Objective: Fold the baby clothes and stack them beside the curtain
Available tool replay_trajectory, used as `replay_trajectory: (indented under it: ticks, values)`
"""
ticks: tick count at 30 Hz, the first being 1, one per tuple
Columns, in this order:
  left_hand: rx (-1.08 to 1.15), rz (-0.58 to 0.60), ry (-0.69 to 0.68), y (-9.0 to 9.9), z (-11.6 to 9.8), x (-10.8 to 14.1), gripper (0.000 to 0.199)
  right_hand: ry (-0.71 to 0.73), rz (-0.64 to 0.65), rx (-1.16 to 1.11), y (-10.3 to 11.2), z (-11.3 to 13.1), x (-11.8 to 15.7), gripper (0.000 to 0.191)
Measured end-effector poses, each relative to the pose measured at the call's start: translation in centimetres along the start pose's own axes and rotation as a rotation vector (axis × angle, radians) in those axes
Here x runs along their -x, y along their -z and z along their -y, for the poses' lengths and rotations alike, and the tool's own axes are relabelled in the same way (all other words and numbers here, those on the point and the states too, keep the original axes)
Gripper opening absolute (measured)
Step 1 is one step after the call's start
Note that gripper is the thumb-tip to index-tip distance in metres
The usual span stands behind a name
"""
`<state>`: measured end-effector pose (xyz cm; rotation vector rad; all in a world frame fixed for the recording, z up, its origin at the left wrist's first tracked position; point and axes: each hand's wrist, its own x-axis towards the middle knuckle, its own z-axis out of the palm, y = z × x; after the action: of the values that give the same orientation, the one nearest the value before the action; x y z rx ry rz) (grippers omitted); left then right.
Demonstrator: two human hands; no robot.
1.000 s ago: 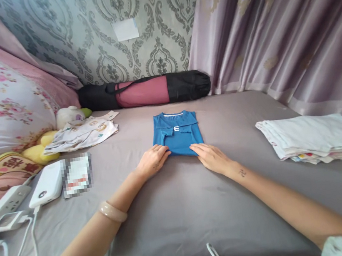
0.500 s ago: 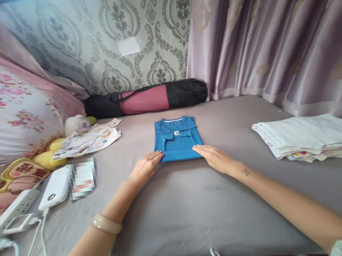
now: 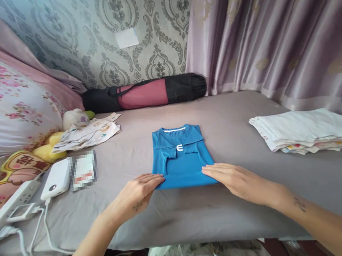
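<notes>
A blue shirt lies folded on the grey sheet, its white-edged collar at the far end and its sleeves folded inward over the front. A small white letter-like mark shows between the sleeves. My left hand grips the near left corner, fingers together on top of the fabric. At the near right corner, my right hand holds the shirt the same way. Both thumbs are mostly hidden. The hem between my hands lies in a straight folded band.
Stacked pale cloths lie at right. On the left are a printed cloth, a white power bank, a power strip with cables, and plush toys. A black and pink rolled bag rests against the wall.
The shirt has slid toward me over the sheet, with both hands still at its near corners. My view has tipped slightly downward.
</notes>
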<state>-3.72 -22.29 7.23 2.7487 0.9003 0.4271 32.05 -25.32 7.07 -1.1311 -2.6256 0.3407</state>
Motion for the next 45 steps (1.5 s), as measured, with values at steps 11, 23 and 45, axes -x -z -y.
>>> replay_trajectory:
  ticks: [11,23,45]
  values:
    - [0.549,-0.532,0.62,-2.0,4.1,-6.6,0.029,-0.5,-0.34,-0.273,0.7,-4.5,-6.3,0.03]
    - [0.025,-0.385,0.921,-3.9,8.7,-14.5,0.027,-0.941,-0.26,-0.045,-1.6,-10.2,-15.0,0.033]
    - [-0.235,-0.159,1.012,-4.9,11.2,-17.0,0.037,-0.99,-0.136,0.152,-2.2,-11.1,-17.8,0.043]
